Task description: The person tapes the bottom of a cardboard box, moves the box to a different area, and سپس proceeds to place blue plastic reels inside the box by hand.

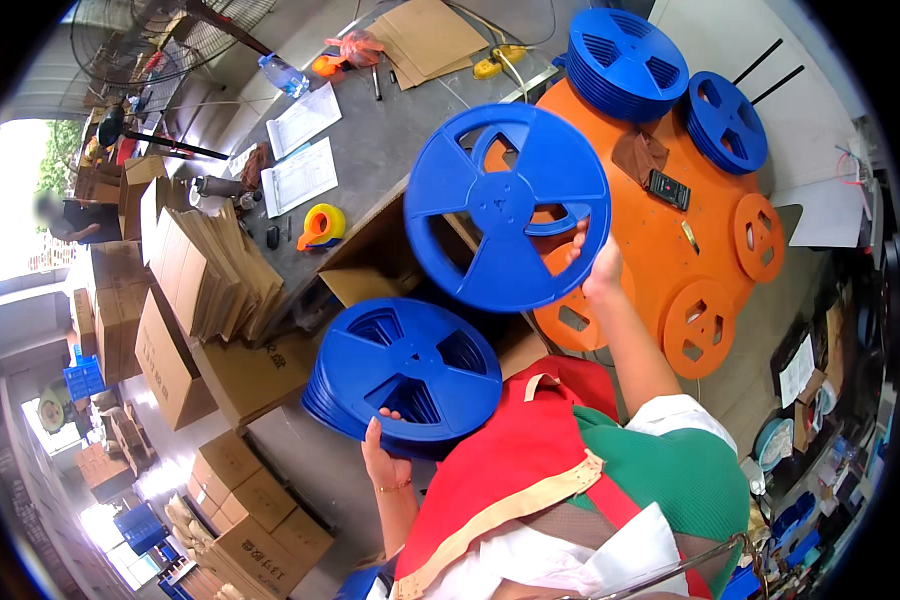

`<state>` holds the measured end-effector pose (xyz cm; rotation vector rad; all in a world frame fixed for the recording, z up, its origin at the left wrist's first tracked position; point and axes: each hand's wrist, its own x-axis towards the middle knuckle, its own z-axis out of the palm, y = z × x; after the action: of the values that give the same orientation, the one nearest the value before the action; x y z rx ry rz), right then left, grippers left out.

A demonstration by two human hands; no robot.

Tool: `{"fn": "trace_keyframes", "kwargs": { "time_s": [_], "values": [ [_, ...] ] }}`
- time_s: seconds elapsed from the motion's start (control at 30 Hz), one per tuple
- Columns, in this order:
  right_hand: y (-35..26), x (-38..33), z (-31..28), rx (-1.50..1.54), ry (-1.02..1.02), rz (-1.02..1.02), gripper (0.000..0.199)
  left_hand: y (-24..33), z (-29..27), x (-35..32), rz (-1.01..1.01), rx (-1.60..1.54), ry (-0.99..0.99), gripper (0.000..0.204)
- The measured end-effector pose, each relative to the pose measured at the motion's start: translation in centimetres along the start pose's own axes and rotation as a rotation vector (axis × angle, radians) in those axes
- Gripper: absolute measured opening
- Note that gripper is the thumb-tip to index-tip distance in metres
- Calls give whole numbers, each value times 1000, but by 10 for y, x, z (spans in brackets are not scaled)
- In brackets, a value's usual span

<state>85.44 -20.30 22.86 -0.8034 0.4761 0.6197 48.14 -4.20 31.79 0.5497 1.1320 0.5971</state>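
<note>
My right hand [604, 268] grips the right rim of a large blue plastic reel [500, 200] with wide openings between its spokes. The reel is held up, its flat face toward me, in front of an open cardboard box [355, 282]. Lower and to the left, my left hand [385, 462] is closed on the near edge of a stack of similar blue reels [425, 352]. Its fingertips show over the top rim, while the stack's underside is hidden. Part of another blue reel [555, 226] shows through the openings of the raised one.
An orange table [635, 240] at the right bears blue reel stacks [628, 62] [727, 122], orange discs [698, 328] and a dark handheld meter [668, 190]. Papers [300, 178] and a yellow tape roll [322, 224] lie on the grey table [370, 130]. Cardboard boxes [260, 510] stand at left.
</note>
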Motion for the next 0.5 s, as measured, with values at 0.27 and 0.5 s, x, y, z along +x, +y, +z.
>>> {"fn": "trace_keyframes", "kwargs": {
  "time_s": [0.27, 0.5],
  "values": [
    [60, -66, -30, 126, -192, 592, 26, 6, 30, -10, 41, -137, -107, 33],
    [146, -31, -83, -747, -47, -11, 37, 3, 9, -4, 42, 116, -93, 34]
  ]
}}
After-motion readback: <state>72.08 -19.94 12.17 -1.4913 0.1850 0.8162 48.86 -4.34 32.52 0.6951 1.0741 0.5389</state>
